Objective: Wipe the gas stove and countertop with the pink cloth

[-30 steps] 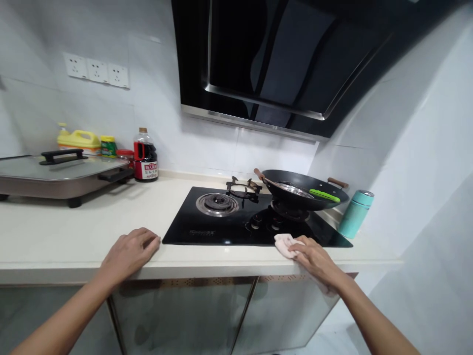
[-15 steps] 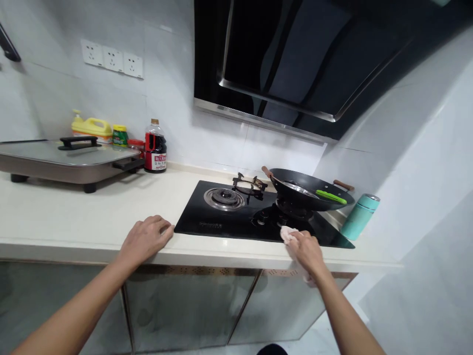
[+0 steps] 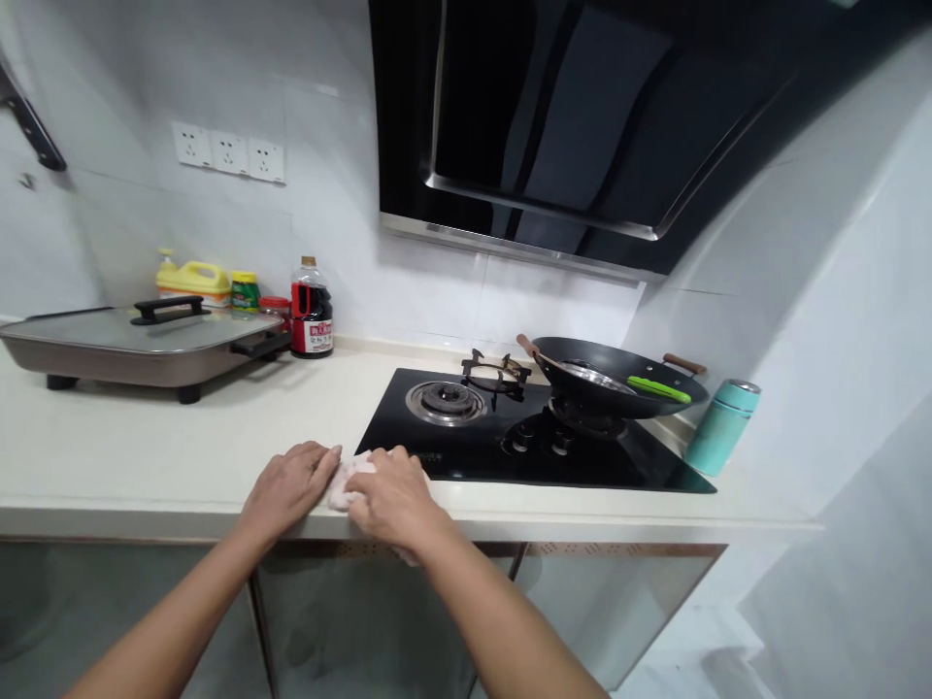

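The pale counter (image 3: 182, 437) runs across in front of me, and above it on the wall hangs the big black range hood (image 3: 524, 116). Set into the counter below the hood is the black glass stove (image 3: 473, 464). Off to my left stands the lidded electric pan (image 3: 138, 364), on short dark feet. The wok (image 3: 589, 349) sits over the stove's right burner, with a green-handled tool (image 3: 659, 389) lying in it, and the teal flask (image 3: 724, 427) leans beside it, by the right wall. Behind the pan are the yellow jug (image 3: 193, 280) and, near the pan's handle, the dark sauce bottle (image 3: 312, 325). The loose pot stand (image 3: 473, 371) is behind the bare left burner. My right hand (image 3: 393, 495) is closed on the cloth (image 3: 349, 476), pressing it down at the stove's front left corner; part of it droops below my wrist. My left hand (image 3: 287, 485) rests palm down on the counter, fingers loosely bent, close beside the cloth; whether it touches, I can't tell. Smallest are the two stove knobs (image 3: 522, 440), in front of the wok.
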